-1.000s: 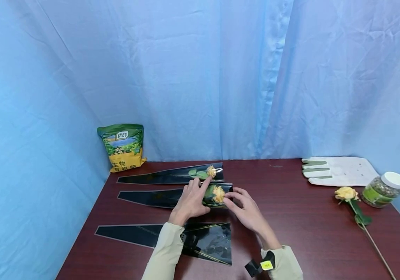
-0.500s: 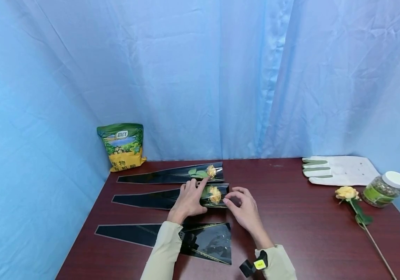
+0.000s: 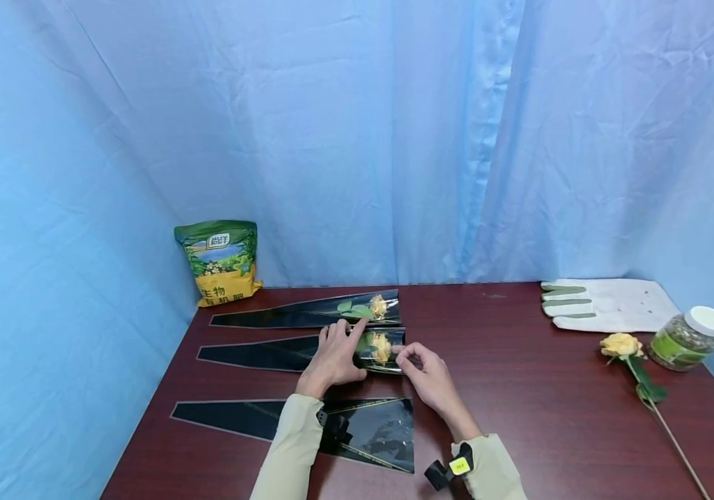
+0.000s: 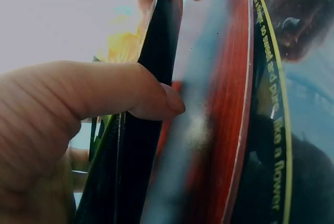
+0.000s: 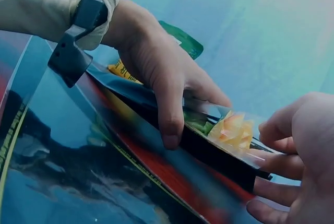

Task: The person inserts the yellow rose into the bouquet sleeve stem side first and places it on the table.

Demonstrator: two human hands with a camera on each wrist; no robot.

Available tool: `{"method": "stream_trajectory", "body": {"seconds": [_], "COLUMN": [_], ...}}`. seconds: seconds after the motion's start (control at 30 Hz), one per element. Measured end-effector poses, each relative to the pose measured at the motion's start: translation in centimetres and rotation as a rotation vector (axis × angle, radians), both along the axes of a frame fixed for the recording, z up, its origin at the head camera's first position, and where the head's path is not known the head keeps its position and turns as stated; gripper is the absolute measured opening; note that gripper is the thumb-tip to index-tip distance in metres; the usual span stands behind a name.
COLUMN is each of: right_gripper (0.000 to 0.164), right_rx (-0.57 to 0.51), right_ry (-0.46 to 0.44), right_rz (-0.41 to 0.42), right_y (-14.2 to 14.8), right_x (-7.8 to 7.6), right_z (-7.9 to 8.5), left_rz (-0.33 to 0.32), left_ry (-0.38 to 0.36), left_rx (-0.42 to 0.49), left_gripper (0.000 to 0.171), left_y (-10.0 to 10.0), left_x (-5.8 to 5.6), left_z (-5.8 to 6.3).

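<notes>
A yellow rose [image 3: 381, 348] with green leaves lies inside the middle flower sleeve [image 3: 251, 355], black with a clear front. My left hand [image 3: 334, 355] grips this sleeve across its width, just left of the bloom. Its thumb [image 4: 151, 96] lies along the near edge in the left wrist view. At the sleeve's wide right end, my right hand [image 3: 427, 375] pinches the rim beside the bloom. The right wrist view shows its fingers [image 5: 279, 165] around the sleeve's mouth, close to the petals [image 5: 232, 132]. The rose's stem is hidden.
Behind lies another sleeve [image 3: 269, 319] with a rose [image 3: 378, 306] in it. A flat sleeve [image 3: 382, 434] lies in front. At right are a loose yellow rose [image 3: 621, 345], a seed jar [image 3: 688, 338] and a white glove [image 3: 619, 305]. A fertilizer bag [image 3: 219, 264] stands back left.
The middle sleeve and its rose have shifted slightly left, with both hands moving along. The right hand's fingers have drawn closer together at the sleeve's mouth.
</notes>
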State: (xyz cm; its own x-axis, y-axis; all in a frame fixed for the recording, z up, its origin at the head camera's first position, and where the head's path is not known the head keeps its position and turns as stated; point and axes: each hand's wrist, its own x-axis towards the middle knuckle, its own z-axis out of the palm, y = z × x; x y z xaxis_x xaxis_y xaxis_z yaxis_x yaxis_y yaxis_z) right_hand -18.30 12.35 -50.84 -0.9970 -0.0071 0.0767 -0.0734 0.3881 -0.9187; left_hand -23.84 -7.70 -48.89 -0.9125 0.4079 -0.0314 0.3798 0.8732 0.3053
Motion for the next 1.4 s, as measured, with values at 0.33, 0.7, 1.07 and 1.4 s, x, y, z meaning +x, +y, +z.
{"method": "stream_trajectory", "body": {"seconds": [0.33,0.7,1.07,1.4], "right_gripper": [0.011,0.006,0.02,0.025], "right_rx": [-0.005,0.041,0.029,0.088], "right_ry": [-0.044,-0.035,-0.041,-0.017], "right_rz": [0.058,0.004,0.009,0.014], "right_y": [0.1,0.0,0.3,2.5], "right_x": [0.0,-0.4,-0.5,0.5], "right_z": [-0.5,-0.8,-0.4,1.6], "left_rz": [-0.01,-0.002,0.006,0.0], "left_ry": [-0.013,-0.062,-0.098,-0.09], "left_rx": [0.012,0.048,0.061,0.065], "left_gripper": [0.095,0.101,0.107,0.108], "left_y": [-0.3,-1.1,-1.4,-1.6], "left_x": [-0.1,0.0,0.2,0.2], "left_z": [-0.4,0.0,0.0,0.0]}}
